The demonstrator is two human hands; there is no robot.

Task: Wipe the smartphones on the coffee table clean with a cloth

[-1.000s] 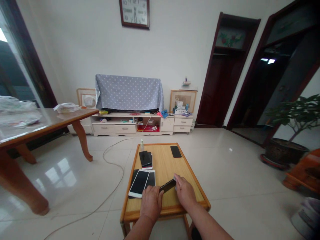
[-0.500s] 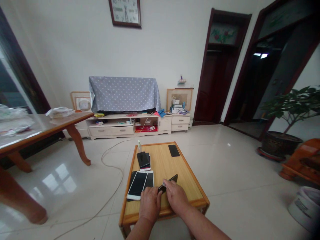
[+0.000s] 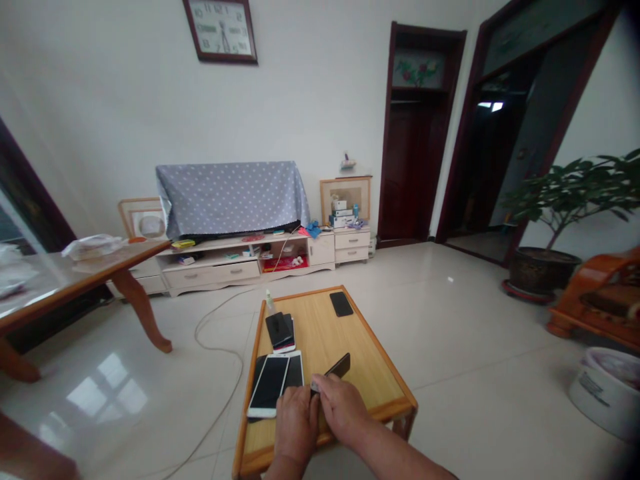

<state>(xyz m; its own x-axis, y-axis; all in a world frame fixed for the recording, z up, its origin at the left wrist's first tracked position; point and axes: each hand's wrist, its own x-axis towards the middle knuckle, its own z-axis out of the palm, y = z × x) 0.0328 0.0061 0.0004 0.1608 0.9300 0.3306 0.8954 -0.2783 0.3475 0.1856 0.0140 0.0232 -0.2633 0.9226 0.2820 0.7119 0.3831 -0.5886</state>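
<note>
A white phone (image 3: 269, 385) lies on the wooden tabletop (image 3: 367, 340) just beside the left hand (image 3: 297, 423), which is curled, its grip impossible to tell. The right hand (image 3: 340, 413) clenches a black phone (image 3: 337, 367) by its lower end, just above the tabletop.

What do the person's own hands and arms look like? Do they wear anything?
The left hand and right hand are bare, without gloves, and no ring or watch shows. The left forearm and right forearm are bare too; no sleeve shows.
</note>
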